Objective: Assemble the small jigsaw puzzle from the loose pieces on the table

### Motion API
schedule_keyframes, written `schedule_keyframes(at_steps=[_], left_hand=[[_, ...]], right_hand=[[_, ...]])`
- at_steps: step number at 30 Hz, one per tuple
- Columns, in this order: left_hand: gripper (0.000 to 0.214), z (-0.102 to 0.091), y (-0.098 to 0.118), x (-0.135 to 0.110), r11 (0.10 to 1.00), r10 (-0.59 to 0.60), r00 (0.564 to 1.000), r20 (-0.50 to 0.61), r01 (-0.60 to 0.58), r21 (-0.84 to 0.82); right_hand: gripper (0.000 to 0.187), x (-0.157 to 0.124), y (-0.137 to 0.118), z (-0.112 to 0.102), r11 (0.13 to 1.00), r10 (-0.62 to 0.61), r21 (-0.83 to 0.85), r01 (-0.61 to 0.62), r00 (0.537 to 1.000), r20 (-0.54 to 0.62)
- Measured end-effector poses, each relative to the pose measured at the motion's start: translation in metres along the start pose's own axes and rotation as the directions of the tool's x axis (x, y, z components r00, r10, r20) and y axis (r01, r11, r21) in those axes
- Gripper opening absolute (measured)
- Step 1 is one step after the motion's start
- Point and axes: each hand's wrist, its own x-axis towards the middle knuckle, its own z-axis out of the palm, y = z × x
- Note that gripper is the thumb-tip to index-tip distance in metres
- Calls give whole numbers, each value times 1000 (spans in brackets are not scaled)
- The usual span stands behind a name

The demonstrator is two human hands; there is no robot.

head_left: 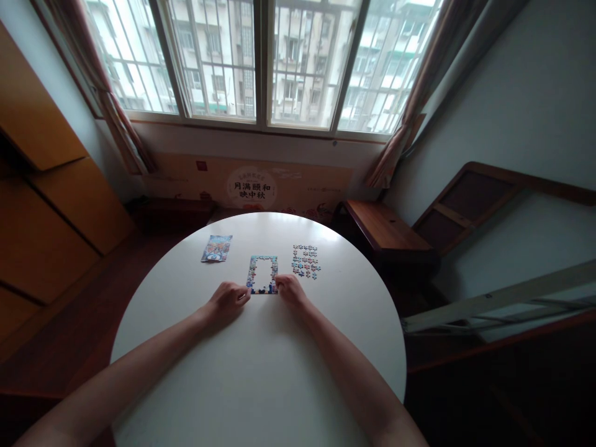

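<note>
A partly assembled jigsaw puzzle (264, 289) lies flat on the white round table (251, 372). Its border is joined into an upright rectangle around a bare middle. At the lower left corner of the border rests my left hand (230, 298), curled into a fist. My right hand (290, 290) is also closed, its knuckles against the lower right side of the border. I see nothing held in either hand. Loose puzzle pieces (306, 269) are spread in rough rows to the right, just beyond my right hand. A colourful printed pouch (216, 248) lies at the back left.
Behind the table's far edge runs a printed banner (186, 177) under barred windows. A wooden bench (386, 230) stands at the back right, and wooden cabinets (51, 230) are on the left. A pale metal rail (503, 298) slants along the right side.
</note>
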Motion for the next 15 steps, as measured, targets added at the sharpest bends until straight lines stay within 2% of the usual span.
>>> schedule_keyframes(at_steps=[8,15], left_hand=[[44,-1,-2,1,994,-110,994,3,110,-10],[40,2,-5,-1,988,-155,988,15,155,28]], right_hand=[[23,-2,-6,-2,992,43,-119,-38,998,41],[24,-3,-4,-1,980,36,-199,-28,999,40]])
